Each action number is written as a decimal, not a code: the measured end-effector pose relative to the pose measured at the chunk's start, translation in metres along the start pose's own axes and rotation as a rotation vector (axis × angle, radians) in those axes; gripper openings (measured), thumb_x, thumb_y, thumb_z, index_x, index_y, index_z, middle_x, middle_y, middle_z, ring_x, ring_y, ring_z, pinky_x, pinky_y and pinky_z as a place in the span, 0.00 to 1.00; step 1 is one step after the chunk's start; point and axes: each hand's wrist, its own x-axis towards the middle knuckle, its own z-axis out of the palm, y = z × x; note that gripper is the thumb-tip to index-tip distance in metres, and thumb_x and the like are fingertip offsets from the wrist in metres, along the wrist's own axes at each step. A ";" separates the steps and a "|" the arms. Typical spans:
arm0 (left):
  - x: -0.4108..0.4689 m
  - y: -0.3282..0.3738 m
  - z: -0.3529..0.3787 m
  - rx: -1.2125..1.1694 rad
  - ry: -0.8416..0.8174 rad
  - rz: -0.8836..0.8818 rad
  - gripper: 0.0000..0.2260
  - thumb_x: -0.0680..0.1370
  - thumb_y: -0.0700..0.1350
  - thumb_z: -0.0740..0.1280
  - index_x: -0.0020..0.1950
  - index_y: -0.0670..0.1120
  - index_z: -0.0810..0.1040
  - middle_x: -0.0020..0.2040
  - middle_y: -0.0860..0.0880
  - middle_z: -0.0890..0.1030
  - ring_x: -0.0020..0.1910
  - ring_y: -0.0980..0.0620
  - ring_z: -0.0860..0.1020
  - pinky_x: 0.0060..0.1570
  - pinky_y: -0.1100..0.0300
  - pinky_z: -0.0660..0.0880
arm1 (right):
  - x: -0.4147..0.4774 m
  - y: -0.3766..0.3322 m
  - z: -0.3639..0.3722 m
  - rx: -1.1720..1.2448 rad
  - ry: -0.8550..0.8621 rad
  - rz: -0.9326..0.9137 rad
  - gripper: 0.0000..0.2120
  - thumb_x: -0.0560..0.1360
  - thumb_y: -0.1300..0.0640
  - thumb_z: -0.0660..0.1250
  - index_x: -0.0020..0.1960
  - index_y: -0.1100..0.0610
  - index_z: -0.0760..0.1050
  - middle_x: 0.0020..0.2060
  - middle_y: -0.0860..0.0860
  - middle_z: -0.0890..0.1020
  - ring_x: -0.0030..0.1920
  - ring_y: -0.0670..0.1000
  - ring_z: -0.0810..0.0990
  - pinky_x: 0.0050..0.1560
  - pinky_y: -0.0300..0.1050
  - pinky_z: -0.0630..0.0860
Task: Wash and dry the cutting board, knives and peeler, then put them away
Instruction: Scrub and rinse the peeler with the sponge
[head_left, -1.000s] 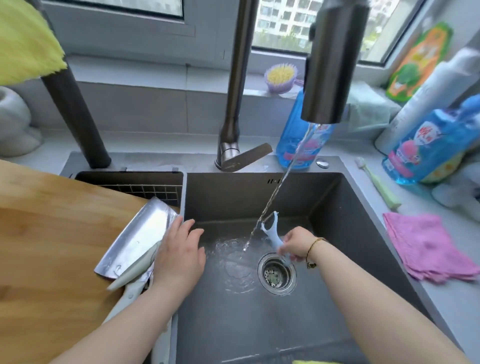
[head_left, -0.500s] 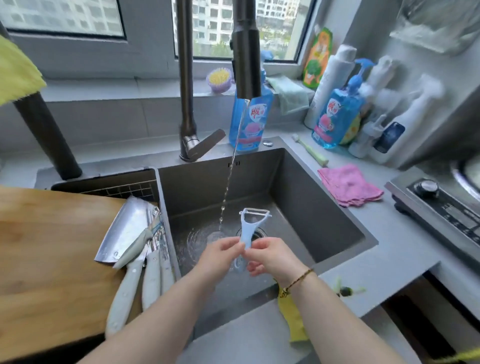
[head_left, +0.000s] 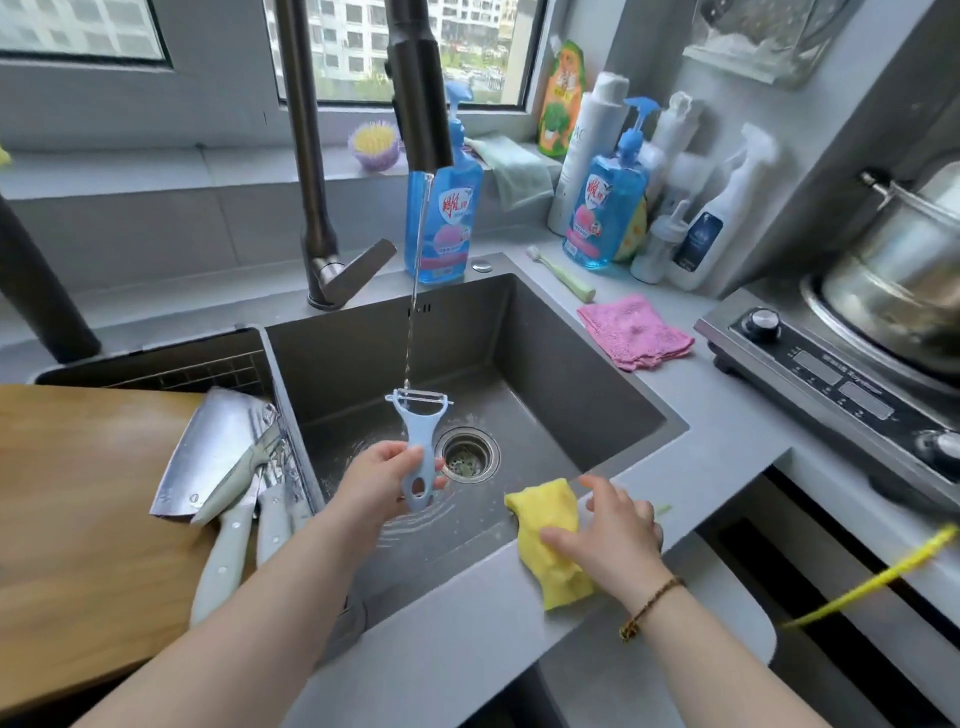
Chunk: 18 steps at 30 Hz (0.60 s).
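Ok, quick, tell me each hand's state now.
Left hand: holds the blue peeler.
Right hand: open, touching the yellow cloth.

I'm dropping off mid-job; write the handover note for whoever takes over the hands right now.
Left hand grips the peeler by its handle, blade up under the tap stream, over the sink.
Right hand open, resting on the yellow cloth at the sink's front rim.
Knives lie on the cutting board, left of the sink.
Done: peeler rinsing. Left: drying, putting everything away.
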 end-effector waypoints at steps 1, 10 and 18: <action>0.000 -0.001 0.000 0.006 0.002 0.000 0.07 0.80 0.42 0.58 0.44 0.46 0.72 0.40 0.48 0.79 0.37 0.52 0.79 0.32 0.63 0.77 | 0.001 0.000 0.002 0.002 -0.004 0.008 0.33 0.70 0.43 0.67 0.70 0.51 0.58 0.64 0.49 0.70 0.67 0.54 0.62 0.65 0.45 0.58; 0.008 0.009 -0.012 0.000 0.038 -0.018 0.06 0.80 0.41 0.59 0.44 0.46 0.72 0.42 0.47 0.79 0.38 0.50 0.79 0.36 0.61 0.77 | 0.018 -0.021 0.001 0.233 -0.051 -0.008 0.22 0.71 0.54 0.67 0.62 0.52 0.65 0.42 0.43 0.70 0.60 0.52 0.68 0.58 0.43 0.63; 0.020 0.025 -0.013 0.075 0.058 0.023 0.07 0.81 0.41 0.56 0.46 0.47 0.72 0.39 0.48 0.79 0.29 0.54 0.70 0.29 0.64 0.66 | 0.045 -0.083 0.002 0.577 0.189 -0.331 0.14 0.71 0.63 0.68 0.51 0.53 0.66 0.46 0.48 0.68 0.40 0.45 0.70 0.40 0.32 0.70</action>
